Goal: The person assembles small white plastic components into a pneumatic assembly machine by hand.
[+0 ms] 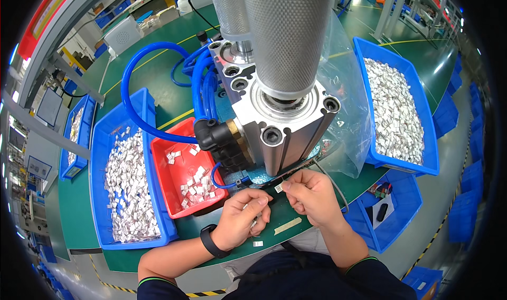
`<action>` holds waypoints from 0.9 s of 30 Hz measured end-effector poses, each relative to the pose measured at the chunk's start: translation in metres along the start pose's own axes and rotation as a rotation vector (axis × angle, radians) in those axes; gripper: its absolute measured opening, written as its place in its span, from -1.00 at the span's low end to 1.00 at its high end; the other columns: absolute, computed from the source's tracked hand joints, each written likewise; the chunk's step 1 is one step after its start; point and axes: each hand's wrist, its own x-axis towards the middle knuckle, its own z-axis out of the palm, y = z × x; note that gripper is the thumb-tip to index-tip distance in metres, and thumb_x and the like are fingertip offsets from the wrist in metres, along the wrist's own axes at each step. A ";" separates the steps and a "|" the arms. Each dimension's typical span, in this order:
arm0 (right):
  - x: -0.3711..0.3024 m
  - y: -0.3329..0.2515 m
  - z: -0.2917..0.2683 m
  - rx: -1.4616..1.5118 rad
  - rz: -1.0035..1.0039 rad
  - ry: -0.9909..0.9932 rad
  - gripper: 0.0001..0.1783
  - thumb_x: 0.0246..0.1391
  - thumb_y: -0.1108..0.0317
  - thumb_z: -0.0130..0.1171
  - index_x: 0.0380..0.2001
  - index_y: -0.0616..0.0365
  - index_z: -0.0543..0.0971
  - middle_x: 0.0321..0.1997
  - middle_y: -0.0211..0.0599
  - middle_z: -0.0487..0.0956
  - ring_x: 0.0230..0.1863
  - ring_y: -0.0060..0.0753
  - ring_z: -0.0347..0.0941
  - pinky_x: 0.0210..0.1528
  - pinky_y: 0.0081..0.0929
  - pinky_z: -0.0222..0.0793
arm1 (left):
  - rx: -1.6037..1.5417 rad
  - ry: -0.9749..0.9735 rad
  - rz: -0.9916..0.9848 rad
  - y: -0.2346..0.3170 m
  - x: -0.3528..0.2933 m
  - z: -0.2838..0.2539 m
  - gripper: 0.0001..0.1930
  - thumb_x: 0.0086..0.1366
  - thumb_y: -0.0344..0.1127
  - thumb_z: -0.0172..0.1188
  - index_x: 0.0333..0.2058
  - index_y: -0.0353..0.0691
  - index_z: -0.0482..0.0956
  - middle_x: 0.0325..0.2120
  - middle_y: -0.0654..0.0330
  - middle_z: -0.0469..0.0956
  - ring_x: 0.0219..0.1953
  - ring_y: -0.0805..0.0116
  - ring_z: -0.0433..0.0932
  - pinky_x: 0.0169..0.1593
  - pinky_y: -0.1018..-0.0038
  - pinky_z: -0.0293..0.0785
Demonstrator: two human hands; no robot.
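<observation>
My right hand [312, 198] pinches a small white rectangular part [279, 187] between thumb and fingertips, just in front of the metal press. My left hand [245, 218], wearing a black wristband, is curled closed beside it, with bits of similar white parts showing between the fingers. Another white part [257, 243] lies on the green table below my left hand. The press, with its silver cylinder block [280, 136] and two knurled columns, stands directly beyond both hands.
A red bin [161, 173] and a blue bin [97, 194] of white parts sit at left, with a smaller blue bin [67, 168] beyond. Another full blue bin [430, 146] stands at right, above a lower blue tray [404, 215]. Blue air hoses [127, 83] loop beside the press.
</observation>
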 end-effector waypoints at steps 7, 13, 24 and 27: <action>0.001 0.001 -0.001 0.004 0.008 -0.004 -0.80 0.01 0.36 0.25 -0.49 0.25 0.47 -0.69 -0.45 0.41 -0.76 -0.79 0.17 -0.75 -0.78 -0.01 | -0.006 0.006 -0.010 0.001 0.000 0.001 -0.84 0.35 -0.36 -0.06 -0.21 -0.33 0.41 -0.63 0.09 0.43 -0.81 0.52 0.14 -0.73 0.59 0.04; 0.002 0.000 0.000 0.039 0.026 -0.015 -0.80 0.01 0.37 0.24 -0.43 0.29 0.49 -0.67 -0.44 0.42 -0.76 -0.78 0.18 -0.74 -0.77 0.00 | -0.030 -0.017 -0.033 0.003 0.001 0.001 -0.82 0.36 -0.33 -0.06 -0.20 -0.34 0.39 -0.60 0.14 0.45 -0.77 0.58 0.19 -0.70 0.64 0.07; -0.005 0.006 -0.005 -0.007 -0.023 -0.098 -0.90 0.01 0.44 0.17 -0.44 0.24 0.49 -0.64 -0.41 0.45 -0.73 -0.76 0.23 -0.73 -0.77 0.04 | -0.043 -0.006 -0.038 0.001 0.001 -0.002 -0.75 0.37 -0.25 -0.12 -0.20 -0.34 0.39 -0.61 0.06 0.45 -0.80 0.52 0.16 -0.73 0.60 0.04; -0.006 0.005 -0.005 0.039 0.013 -0.116 -0.93 0.01 0.47 0.14 -0.43 0.22 0.48 -0.61 -0.36 0.48 -0.72 -0.75 0.26 -0.73 -0.78 0.04 | -0.041 -0.016 -0.036 0.001 0.001 -0.002 -0.72 0.38 -0.22 -0.15 -0.20 -0.34 0.38 -0.60 0.05 0.46 -0.81 0.52 0.17 -0.73 0.59 0.04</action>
